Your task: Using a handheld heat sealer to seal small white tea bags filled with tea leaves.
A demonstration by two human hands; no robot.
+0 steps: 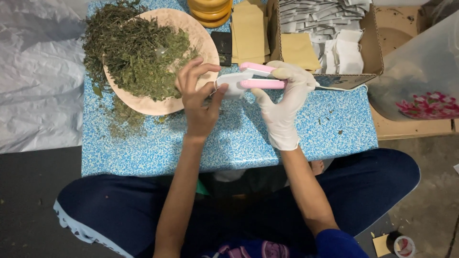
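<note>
Pink handheld sealer [260,76] clamped in my gloved right hand [283,102], at 12 o'clock on the blue table [334,129]. Left hand [198,98] fingers pinch the small white sachet [232,85] between its jaws; light, limp, best held by the edges.

A low blue speckled table [229,143] is loaded with a pink plate [203,40] of dried herbs [138,57], tan envelopes [248,31], a cardboard box [375,48] and scattered crumbs.

Hands: two, left hand [198,102] bare, right hand [282,102] gloved
Pink sealer [260,76]: one, right of plate
Plate [201,38] of dried herbs [138,55]: one
Cardboard box [375,43]: one, right of plate
White sachets [346,52]: many, uncountable
</note>
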